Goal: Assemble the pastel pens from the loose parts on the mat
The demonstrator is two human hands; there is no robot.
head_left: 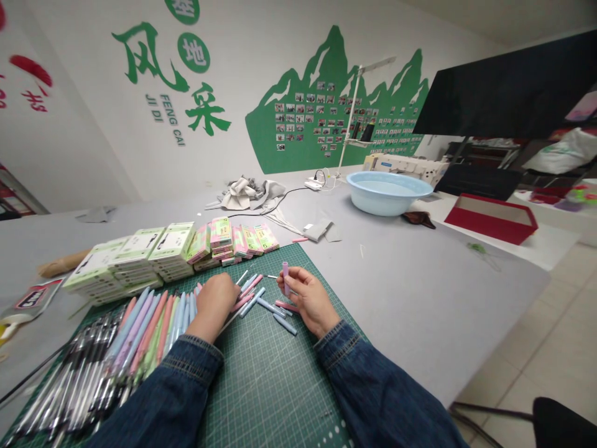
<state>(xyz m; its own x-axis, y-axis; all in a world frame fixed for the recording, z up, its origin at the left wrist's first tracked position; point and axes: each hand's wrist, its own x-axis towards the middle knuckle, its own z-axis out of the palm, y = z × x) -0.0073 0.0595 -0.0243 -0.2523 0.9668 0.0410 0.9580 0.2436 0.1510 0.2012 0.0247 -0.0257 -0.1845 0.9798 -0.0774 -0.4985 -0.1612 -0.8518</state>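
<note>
My right hand (pixel 310 300) pinches a short purple pen barrel (pixel 286 277), upright, between thumb and fingers. A thin refill-like stick (pixel 270 276) lies just left of those fingers. My left hand (pixel 217 303) is curled, back towards me, over the left edge of the loose pen parts; its fingertips are hidden. A thin white stick (pixel 242 277) shows beside its knuckles. Between both hands lie several blue and pink pen barrels, among them a blue one (pixel 284 324). Left of my left wrist are rows of pastel pens (pixel 149 326) and clear pens with black parts (pixel 77 373).
Under everything is a green cutting mat (pixel 270 392) on a grey table (pixel 396 298). Behind the pens stand stacks of white-green boxes (pixel 135 252) and small pink-green boxes (pixel 221 233). Farther back are a cloth heap (pixel 249 193), a blue basin (pixel 389 193) and a red box (pixel 492 218).
</note>
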